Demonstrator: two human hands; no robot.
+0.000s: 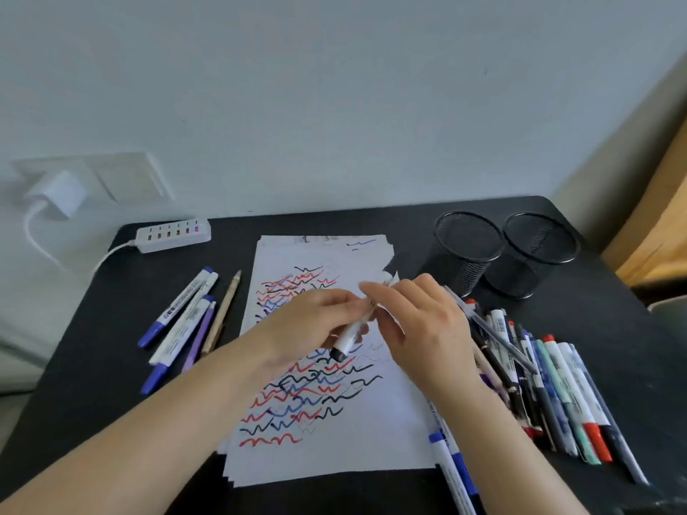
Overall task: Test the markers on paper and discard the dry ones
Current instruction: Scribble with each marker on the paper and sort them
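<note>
A white marker [351, 334] with a black end slants above the paper [334, 455]. My left hand [308, 325] grips its lower barrel, and my right hand [420, 328] pinches its upper end. The stacked white sheets carry many red, blue and black squiggles. A heap of markers and pens [539, 381] lies right of the paper. A smaller group of blue and purple markers and a pencil [186, 321] lies to the left. Whether the held marker is capped I cannot tell.
Two black mesh pen cups [464, 250] [535, 254] stand at the back right. A white power strip [173, 235] lies at the back left, its cable running to a wall plug [59, 193]. Two blue-capped markers [451, 466] lie at the paper's lower right corner.
</note>
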